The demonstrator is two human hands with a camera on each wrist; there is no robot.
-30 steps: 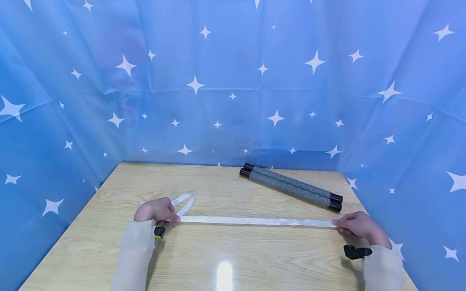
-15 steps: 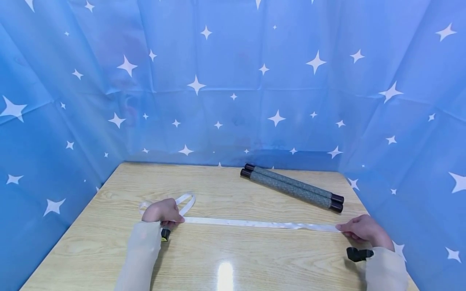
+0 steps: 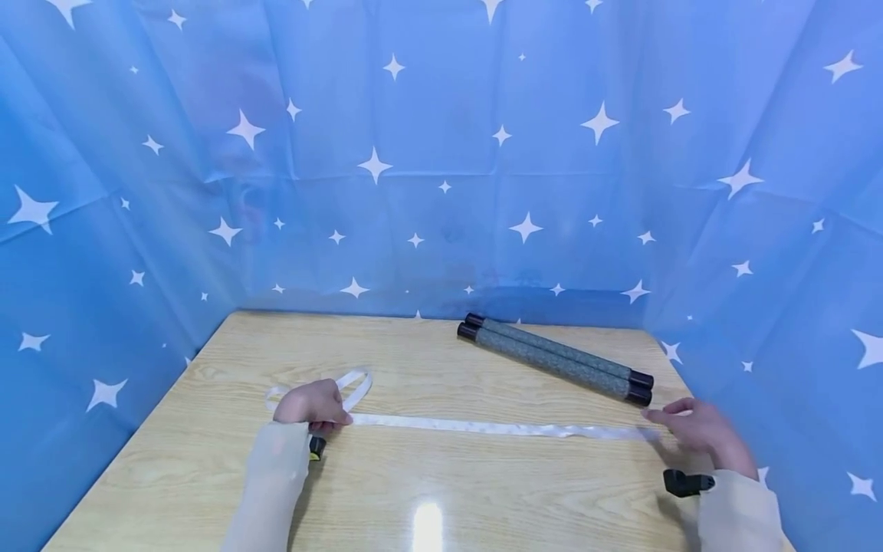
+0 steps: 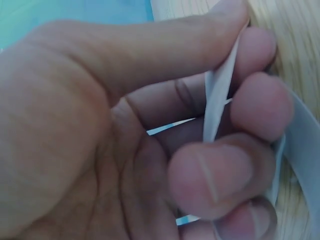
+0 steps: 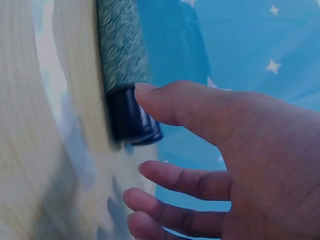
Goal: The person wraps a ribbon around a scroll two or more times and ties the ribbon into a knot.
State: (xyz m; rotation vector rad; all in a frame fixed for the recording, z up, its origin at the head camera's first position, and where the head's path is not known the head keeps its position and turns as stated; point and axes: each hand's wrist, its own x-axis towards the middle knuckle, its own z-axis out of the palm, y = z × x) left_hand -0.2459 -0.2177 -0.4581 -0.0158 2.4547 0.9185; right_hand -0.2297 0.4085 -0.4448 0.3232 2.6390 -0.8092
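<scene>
A white satin ribbon (image 3: 469, 424) lies stretched across the table from left to right. My left hand (image 3: 313, 404) pinches it near its left part; in the left wrist view the ribbon (image 4: 218, 100) runs between thumb and curled fingers. Behind that hand the rest of the ribbon forms loose loops (image 3: 356, 387). My right hand (image 3: 704, 435) hovers by the ribbon's right end, thumb and fingers spread, holding nothing. In the right wrist view that ribbon end (image 5: 75, 145) lies apart from the fingertips (image 5: 150, 170).
Two grey-green rods with black end caps (image 3: 552, 356) lie side by side at the back right of the wooden table (image 3: 538, 491), close to my right hand. A blue curtain with white stars (image 3: 441, 153) encloses the back and sides.
My right hand has let go of the ribbon's right end and lifted slightly, its fingers spreading. My left hand, still pinching, has shifted a little to the right.
</scene>
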